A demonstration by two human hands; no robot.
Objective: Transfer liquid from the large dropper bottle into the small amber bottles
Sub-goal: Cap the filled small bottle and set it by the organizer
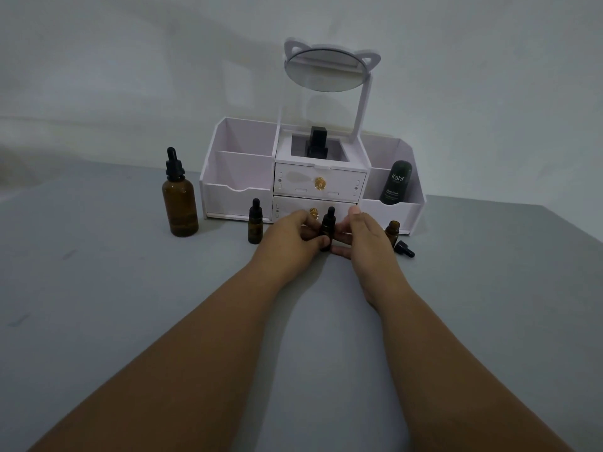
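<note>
The large amber dropper bottle point(179, 199) stands capped at the left of the grey table. A small amber bottle point(255, 222) with its black dropper cap stands to its right. Between my hands stands a second small capped bottle point(328, 225). My left hand point(290, 236) grips its body with curled fingers. My right hand point(365, 236) curls round it from the right, fingers and thumb touching it. A third small bottle point(392, 232) stands uncapped behind my right hand, and its black dropper cap point(404, 249) lies on the table beside it.
A white organiser point(235, 190) with two drawers, gold knobs and a cat-ear mirror point(324, 68) stands behind the bottles. A dark green Kahf tube point(396, 182) sits in its right compartment, and a black item point(317, 142) in the centre tray.
</note>
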